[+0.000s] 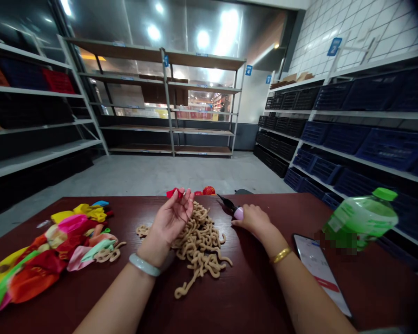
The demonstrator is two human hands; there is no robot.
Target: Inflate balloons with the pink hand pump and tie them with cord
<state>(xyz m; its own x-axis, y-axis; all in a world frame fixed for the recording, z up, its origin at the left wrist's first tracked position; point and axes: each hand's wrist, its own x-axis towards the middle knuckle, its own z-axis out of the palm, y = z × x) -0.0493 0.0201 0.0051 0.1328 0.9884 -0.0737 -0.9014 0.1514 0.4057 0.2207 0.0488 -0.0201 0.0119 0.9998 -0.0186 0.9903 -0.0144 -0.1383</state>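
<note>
While the left hand [172, 218] turns its palm upward, its grip pinches a small red piece [174, 192] between thumb and fingers, near the far edge of the worktop [257, 292]. The right hand [253, 220], palm down opposite, has its grip wrapped about the lilac end [239, 213] of a tool whose black nozzle [227, 203] projects clear of the fingers. Note the governing relation: the tool's long axis runs obliquely away from the right hand and to the left, so that the nozzle's tip points toward the far edge, on the red piece's side. The red piece lies to the left of this tip and apart from it; the left hand alone reaches it, whereas the tool belongs to the right. Between the hands spreads a loose heap of tan coiled strands [198, 241]; whether the left hand touches it cannot be made out. A pale bangle [144, 265] encircles the left wrist, a gold bracelet [281, 255] the right. Farther left lies a pile of limp, brightly coloured balloons [38, 273]. To the right, a phone [320, 271] lies face up beside the forearm, with a green-capped bottle [364, 218] beyond it. Shelving [202, 88] occupies the background.
</note>
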